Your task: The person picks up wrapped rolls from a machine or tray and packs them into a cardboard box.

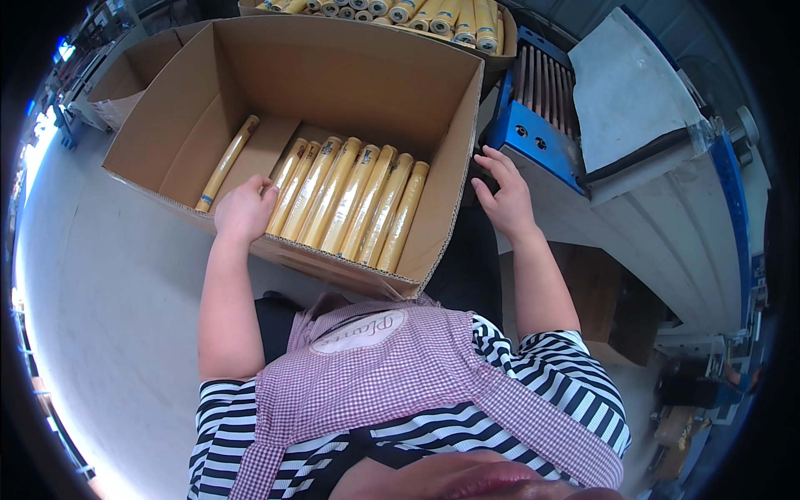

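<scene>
An open cardboard box (350, 58) stands tilted in front of me. Inside lies a row of several yellow, film-wrapped rolls (340, 200), side by side and slanting toward the near wall. One separate yellow roll (227, 164) leans near the box's left wall. My left hand (244, 210) reaches over the near rim, its fingers curled beside the leftmost roll of the row; what they grip, if anything, is hidden. Off the right wall of the box, my right hand (507, 198) is open and holds nothing, its fingers apart.
Behind the box, another carton (500, 60) holds many similar yellow rolls. At right stands a blue-edged machine (537, 146) with a row of metal rods and a grey sheet (633, 92). A smaller carton (133, 71) sits at far left, and a brown box (612, 308) below the machine.
</scene>
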Action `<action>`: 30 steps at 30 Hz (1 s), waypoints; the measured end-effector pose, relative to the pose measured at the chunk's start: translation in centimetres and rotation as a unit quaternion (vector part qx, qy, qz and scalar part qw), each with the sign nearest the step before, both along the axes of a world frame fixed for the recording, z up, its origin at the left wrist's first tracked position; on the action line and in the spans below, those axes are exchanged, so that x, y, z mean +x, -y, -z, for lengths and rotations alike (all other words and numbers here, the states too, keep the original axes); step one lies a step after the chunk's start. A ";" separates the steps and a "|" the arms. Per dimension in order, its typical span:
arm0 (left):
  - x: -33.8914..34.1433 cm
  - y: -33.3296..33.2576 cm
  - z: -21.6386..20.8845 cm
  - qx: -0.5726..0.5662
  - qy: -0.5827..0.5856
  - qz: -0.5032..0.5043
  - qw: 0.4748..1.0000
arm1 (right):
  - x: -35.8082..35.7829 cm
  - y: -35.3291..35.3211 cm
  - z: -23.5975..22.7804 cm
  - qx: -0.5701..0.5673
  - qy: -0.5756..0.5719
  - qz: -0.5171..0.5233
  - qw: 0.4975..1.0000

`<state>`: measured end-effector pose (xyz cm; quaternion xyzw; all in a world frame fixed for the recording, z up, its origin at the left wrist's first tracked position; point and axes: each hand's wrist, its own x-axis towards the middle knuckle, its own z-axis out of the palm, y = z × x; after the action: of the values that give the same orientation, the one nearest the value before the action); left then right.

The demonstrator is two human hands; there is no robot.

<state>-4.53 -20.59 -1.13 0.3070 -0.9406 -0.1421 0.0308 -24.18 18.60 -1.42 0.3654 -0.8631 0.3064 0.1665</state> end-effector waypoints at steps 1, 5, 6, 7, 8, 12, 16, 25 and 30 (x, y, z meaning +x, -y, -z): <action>0.0 0.0 0.0 0.002 0.002 -0.001 1.000 | 0.1 0.1 -0.1 0.005 0.002 -0.004 1.000; 0.0 0.0 -0.2 0.005 0.003 -0.004 1.000 | 0.1 0.3 0.2 0.021 0.005 -0.029 0.999; 0.0 -0.1 -0.3 0.004 0.002 -0.005 1.000 | 0.0 0.3 0.4 0.025 0.005 -0.038 0.999; -0.1 -0.1 -0.3 0.004 0.003 -0.005 1.000 | 0.0 0.3 0.6 0.032 0.012 -0.041 0.999; -0.1 -0.1 -0.3 0.004 0.005 -0.005 1.000 | 0.0 0.3 0.8 0.040 0.020 -0.044 0.998; -0.2 0.0 -0.2 0.005 0.008 -0.005 1.000 | 0.2 0.4 1.0 0.044 0.025 -0.043 0.998; -0.3 -0.2 -0.4 0.005 0.008 -0.006 1.000 | 0.3 0.5 1.0 0.044 0.039 -0.036 0.998; -0.2 -0.3 -0.5 0.005 0.002 -0.005 1.000 | 0.8 0.7 0.1 0.019 0.136 -0.035 0.990; 0.0 -0.2 -0.5 0.008 0.002 -0.007 1.000 | 0.9 0.8 -0.2 0.022 0.166 -0.027 0.985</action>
<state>-4.55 -20.34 -0.65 0.3139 -0.9373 -0.1486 0.0279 -23.25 17.76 -1.26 0.3360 -0.8752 0.3479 0.0039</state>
